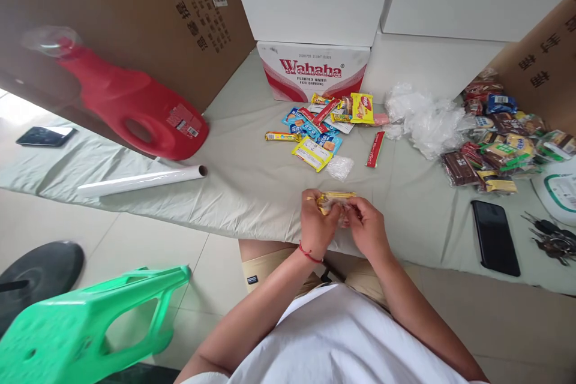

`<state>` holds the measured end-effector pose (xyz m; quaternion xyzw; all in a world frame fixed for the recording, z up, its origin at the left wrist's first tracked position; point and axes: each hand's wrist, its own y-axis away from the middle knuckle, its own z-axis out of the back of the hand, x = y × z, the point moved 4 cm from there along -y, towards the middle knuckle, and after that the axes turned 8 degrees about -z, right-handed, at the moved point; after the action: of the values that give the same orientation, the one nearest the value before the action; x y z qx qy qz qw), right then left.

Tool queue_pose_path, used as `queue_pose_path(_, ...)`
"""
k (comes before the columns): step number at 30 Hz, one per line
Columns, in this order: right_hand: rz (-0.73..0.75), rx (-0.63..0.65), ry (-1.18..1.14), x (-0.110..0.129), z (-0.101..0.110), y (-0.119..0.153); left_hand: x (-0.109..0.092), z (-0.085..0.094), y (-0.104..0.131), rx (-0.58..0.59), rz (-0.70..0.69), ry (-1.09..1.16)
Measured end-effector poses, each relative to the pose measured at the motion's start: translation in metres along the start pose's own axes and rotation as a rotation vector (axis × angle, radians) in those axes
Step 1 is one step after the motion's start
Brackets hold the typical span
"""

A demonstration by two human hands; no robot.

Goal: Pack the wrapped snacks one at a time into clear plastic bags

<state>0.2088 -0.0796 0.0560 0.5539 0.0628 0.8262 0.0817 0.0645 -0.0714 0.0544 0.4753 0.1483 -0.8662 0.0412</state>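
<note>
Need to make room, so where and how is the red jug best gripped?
Probably close round the handle of the red jug, from the near edge of the table: it is a slim bar beside an oval opening, facing that way, while the broad body looks harder to grasp.

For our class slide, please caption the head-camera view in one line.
Left hand and right hand hold a yellow-wrapped item at the edge of a cloth-covered surface, with packaged snacks beyond.

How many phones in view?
2. One black phone at the right, beside the keys; another phone at the far left, past the red bottle. None looks partly covered.
</note>
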Motion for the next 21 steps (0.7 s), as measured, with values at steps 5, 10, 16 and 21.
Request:
queue_pose_path(5,-0.233,0.073,-0.713,-0.018,0.003,0.02,-0.035,-0.01,0.024,-0.12,-0.676,-0.16)
queue_pose_path(10,-0.281,0.128,-0.922,-0.023,0.008,0.025,-0.035,-0.035,0.035,0.075,-0.92,-0.097)
queue_pose_path(16,-0.154,0.089,-0.522,-0.026,0.017,0.017,-0.019,-0.038,0.038,0.292,-0.655,0.471)
queue_pose_path(21,-0.13,0.075,-0.333,-0.032,0.022,0.01,-0.014,-0.029,0.033,0.369,-0.504,0.572)
